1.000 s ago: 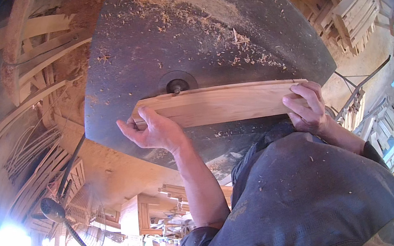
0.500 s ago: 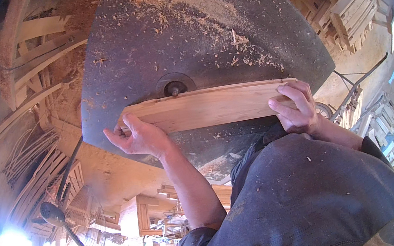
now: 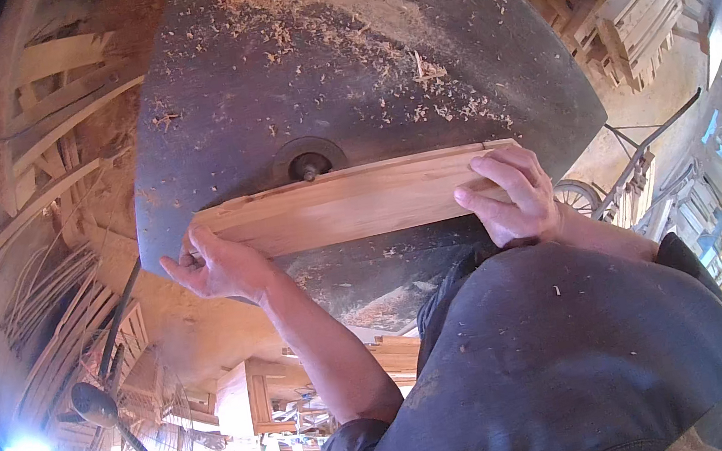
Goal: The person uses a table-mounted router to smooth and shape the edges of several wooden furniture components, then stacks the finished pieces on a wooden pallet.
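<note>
Wooden board [image 3: 350,209] lies flat on dark machine table [image 3: 269,82], far edge against spindle [image 3: 309,170]. Left hand [image 3: 219,267] and right hand [image 3: 514,196] each clasp 1 end. Sawdust [image 3: 332,1] beyond; fan [image 3: 118,422] lower left.

Pale tan board [image 3: 349,204] on dark grey, sawdust-speckled table [image 3: 211,126].

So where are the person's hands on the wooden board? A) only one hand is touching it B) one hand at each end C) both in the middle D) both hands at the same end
B: the left hand grips one end of the wooden board and the right hand the other, by the cutter spindle.
</note>
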### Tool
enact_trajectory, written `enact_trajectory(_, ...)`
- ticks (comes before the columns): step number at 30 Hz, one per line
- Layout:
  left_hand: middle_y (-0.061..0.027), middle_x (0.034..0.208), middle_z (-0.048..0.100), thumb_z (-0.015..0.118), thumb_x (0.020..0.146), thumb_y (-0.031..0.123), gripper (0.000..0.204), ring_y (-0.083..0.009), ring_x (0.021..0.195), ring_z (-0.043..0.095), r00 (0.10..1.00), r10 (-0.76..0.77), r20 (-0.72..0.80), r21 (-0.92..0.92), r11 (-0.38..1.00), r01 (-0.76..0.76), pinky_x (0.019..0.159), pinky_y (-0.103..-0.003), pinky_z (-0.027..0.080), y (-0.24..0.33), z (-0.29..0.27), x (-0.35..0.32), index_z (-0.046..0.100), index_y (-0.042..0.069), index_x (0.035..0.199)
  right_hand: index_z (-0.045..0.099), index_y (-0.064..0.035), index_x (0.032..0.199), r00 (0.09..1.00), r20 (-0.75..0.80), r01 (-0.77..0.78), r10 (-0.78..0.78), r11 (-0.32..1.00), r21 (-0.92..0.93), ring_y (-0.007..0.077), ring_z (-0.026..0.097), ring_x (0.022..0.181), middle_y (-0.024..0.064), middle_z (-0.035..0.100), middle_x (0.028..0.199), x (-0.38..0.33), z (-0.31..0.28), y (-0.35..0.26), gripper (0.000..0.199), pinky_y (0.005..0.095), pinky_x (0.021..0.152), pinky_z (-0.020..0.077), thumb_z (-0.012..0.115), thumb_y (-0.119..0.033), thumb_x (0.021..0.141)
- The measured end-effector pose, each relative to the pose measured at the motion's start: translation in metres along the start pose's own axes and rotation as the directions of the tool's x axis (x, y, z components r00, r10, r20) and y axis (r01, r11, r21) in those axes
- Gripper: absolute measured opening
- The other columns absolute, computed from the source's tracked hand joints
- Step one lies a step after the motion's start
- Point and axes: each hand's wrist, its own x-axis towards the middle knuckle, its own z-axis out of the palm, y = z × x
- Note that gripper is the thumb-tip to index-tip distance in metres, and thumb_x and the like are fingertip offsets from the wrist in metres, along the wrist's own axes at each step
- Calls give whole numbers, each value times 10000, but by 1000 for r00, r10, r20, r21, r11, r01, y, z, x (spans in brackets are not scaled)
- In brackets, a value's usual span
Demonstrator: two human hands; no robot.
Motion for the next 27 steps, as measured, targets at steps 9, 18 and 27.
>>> enact_trajectory(9,-99,1028,667,690,948,97,757,-196,973,634,997,62,-35,-52,997,-64,841,-356,496,-19,-12,34,333,-137,1573,830,-149,1047,997,-21,82,-81,996,39,260,696,1060,75,710,1214,27,17,-9,297,410,847,597,831,-127,751)
enact_trajectory(18,-121,1040,687,730,952,144,880,-175,866,637,987,-69,-147,48,996,77,640,-296,476,-42,-39,62,231,-155,1613,794,-43,974,975,1,221,-224,963,156,269,694,1128,93,742,1167,59,33,-9,192,404,866,635,849,-83,795)
enact_trajectory(27,-227,1291,636,688,974,129,858,-281,1074,661,967,-137,-214,5,990,141,843,-397,564,-50,-54,68,202,-129,1632,782,-3,986,956,49,275,-290,941,196,264,687,1138,100,742,1148,83,43,-13,199,396,953,616,813,-90,811)
